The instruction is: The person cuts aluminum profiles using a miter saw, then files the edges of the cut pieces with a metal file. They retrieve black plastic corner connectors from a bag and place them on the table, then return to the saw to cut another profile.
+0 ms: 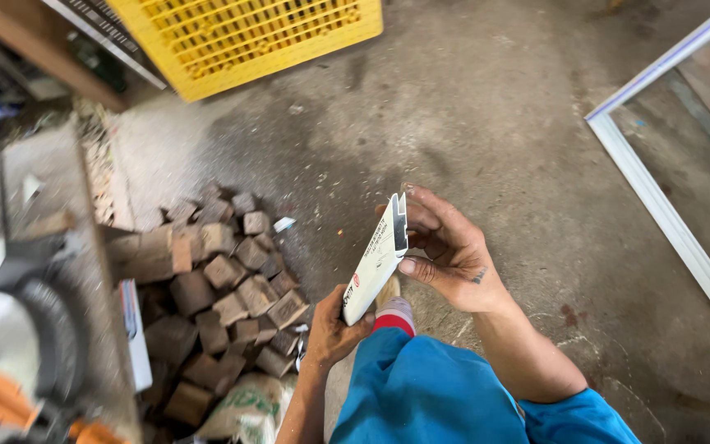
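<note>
I hold a short white metal profile piece (376, 261) between both hands, tilted with its open channel end up. My right hand (452, 256) grips its upper end, thumb pressed on the white face. My left hand (332, 330) holds the lower end from below. Under the piece I see my foot (394, 311) and my blue trouser leg (429, 390).
A pile of small wooden blocks (223, 288) lies on the concrete floor at the left, with a sack (244, 411) below it. A yellow plastic crate (248, 37) stands at the top. A white frame (659, 197) lies at the right. A saw machine (18, 329) is at the far left.
</note>
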